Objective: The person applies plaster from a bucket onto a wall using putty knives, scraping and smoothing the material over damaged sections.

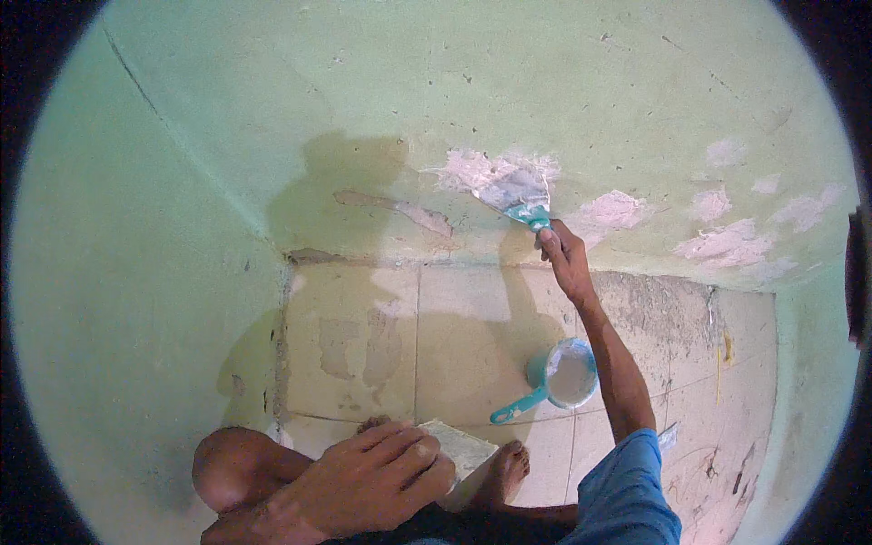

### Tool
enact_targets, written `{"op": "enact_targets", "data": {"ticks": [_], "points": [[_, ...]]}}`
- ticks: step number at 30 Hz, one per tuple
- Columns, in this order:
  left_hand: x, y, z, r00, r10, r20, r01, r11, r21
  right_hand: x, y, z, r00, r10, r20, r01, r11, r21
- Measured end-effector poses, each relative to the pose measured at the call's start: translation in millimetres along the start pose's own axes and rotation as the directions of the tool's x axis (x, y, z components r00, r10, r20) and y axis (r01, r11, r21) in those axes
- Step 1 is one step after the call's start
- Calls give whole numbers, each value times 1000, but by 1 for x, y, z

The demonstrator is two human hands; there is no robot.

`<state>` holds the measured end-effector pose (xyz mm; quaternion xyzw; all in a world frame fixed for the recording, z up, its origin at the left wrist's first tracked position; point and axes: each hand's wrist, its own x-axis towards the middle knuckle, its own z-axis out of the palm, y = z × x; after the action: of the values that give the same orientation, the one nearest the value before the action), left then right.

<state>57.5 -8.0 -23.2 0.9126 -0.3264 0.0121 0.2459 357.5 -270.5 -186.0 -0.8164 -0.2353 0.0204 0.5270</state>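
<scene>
My right hand [565, 259] is closed round the teal handle of a putty knife [516, 193]. Its broad blade, smeared with white filler, lies against a filler patch [468, 171] low on the green wall. Close to my body, the fingers of my left hand [386, 472] are curled over a flat plate [461, 447] coated with pale filler; the grip underneath is hidden. Between my arms a teal dipper [536, 377] with a long handle stands on the floor, and whitish paste [571, 379] shows inside it.
More filler patches [727, 243] spread along the wall [545, 73] to the right. A bare flaked strip [395, 207] lies left of the knife. Pale floor tiles [463, 309] carry stains and debris. A yellow strip [728, 348] lies at the right; my bare foot [504, 472] is beside the plate.
</scene>
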Motion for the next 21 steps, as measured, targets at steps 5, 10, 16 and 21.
{"op": "enact_targets", "data": {"ticks": [5,10,16,21], "points": [[1,-2,1,999,4,40,-4,1000,-1,-19,21,2,996,13,-90,-15,1000,-15],[4,-1,5,996,-62,-58,63,998,12,-53,22,3,984,116,-134,-108,992,63],[11,-1,6,996,-87,-14,86,996,-30,-45,-12,21,987,93,-133,-63,975,215],[10,-2,11,921,-387,49,389,909,-149,-39,4,20,983,113,-144,-69,957,283]]}}
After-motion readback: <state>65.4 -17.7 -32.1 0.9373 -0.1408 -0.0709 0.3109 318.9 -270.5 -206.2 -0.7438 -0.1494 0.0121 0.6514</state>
